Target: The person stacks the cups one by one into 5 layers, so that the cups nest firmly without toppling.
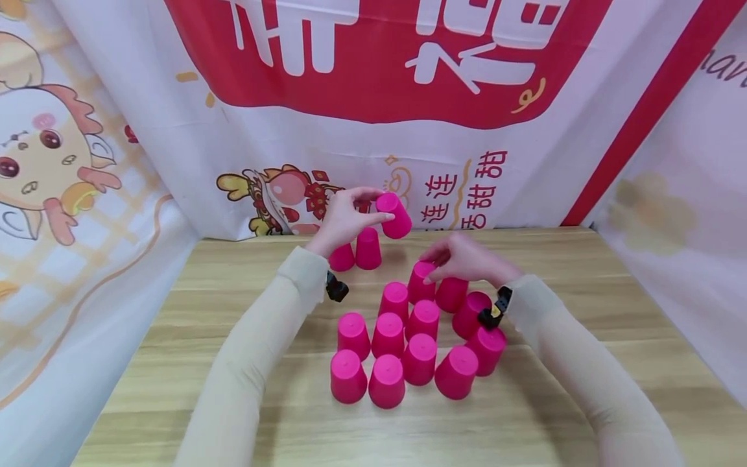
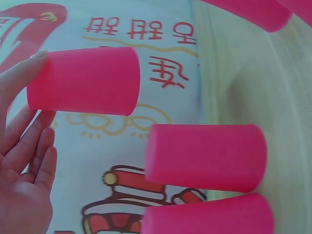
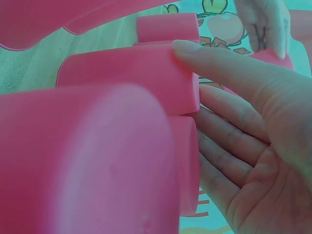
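My left hand (image 1: 348, 217) pinches a pink plastic cup (image 1: 397, 220) near its closed end, thumb on one side and fingers on the other. That cup is up in the air, slightly tilted, open end downward; the left wrist view shows the same cup (image 2: 87, 82) against the cloth. Just below stand two more upside-down cups, one partly behind the left wrist (image 1: 367, 250). At the back of the large group, my right hand (image 1: 467, 259) grips another upturned cup (image 1: 421, 284) by its top. In the right wrist view the thumb lies along this cup (image 3: 126, 78).
Several upside-down pink cups (image 1: 388, 383) stand close together on the wooden table (image 1: 280, 415), in front of and under the right hand. A printed cloth (image 1: 362, 143) hangs behind the table, with more cloth at both sides. Black wrist cameras (image 1: 336, 287) sit on both wrists.
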A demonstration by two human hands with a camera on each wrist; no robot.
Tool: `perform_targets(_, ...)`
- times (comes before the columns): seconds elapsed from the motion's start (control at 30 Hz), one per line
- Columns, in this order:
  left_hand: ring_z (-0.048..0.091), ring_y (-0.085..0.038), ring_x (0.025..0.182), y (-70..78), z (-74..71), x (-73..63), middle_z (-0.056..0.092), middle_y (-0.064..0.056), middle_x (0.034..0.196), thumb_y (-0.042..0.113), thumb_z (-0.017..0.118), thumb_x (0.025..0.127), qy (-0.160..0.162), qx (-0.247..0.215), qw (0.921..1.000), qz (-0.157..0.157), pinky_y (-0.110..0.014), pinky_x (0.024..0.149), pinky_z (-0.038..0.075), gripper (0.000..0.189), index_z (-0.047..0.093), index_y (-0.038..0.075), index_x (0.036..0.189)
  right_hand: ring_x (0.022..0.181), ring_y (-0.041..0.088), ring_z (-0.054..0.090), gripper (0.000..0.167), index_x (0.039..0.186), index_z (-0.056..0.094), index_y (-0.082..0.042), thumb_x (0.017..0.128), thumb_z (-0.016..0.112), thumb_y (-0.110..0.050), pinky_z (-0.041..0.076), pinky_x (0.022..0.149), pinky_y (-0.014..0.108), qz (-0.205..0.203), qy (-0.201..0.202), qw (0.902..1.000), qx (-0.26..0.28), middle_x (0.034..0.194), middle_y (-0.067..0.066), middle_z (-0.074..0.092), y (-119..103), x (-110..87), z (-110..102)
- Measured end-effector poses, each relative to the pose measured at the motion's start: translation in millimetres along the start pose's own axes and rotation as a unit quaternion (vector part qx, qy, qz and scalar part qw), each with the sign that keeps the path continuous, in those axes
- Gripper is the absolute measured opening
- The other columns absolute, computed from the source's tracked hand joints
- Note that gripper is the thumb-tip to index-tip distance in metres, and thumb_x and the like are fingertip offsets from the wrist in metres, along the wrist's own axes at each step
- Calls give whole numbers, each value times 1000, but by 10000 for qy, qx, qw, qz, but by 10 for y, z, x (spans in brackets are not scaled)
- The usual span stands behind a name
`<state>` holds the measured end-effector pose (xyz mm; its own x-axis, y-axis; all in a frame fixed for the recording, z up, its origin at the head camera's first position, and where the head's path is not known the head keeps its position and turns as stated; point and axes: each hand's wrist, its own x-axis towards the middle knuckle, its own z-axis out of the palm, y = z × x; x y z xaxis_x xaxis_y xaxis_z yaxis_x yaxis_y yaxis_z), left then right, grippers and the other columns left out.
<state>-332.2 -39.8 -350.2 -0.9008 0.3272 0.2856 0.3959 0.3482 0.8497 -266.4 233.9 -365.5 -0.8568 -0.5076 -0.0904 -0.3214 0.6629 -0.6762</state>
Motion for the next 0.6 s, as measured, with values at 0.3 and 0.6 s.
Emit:
perform_targets(0.3, 63, -23, 111, -285, 198, 38, 68, 6, 118, 42, 89, 79, -269, 272, 9987, -343, -40, 89, 54, 52, 72, 24, 125, 92, 16, 71, 44, 121, 75, -11, 81, 89, -21, 58, 85, 36, 265, -124, 9996, 54, 105, 0, 75, 18, 27, -14)
perform_targets(0.6, 65, -16, 96, -484, 337, 74, 68, 6, 114, 40, 89, 79, -292, 579, 9968, -474, -35, 84, 54, 51, 74, 22, 124, 91, 15, 72, 42, 118, 76, -8, 79, 91, -19, 58, 83, 33, 162, -50, 9999, 23, 103, 0, 75, 22, 32, -11)
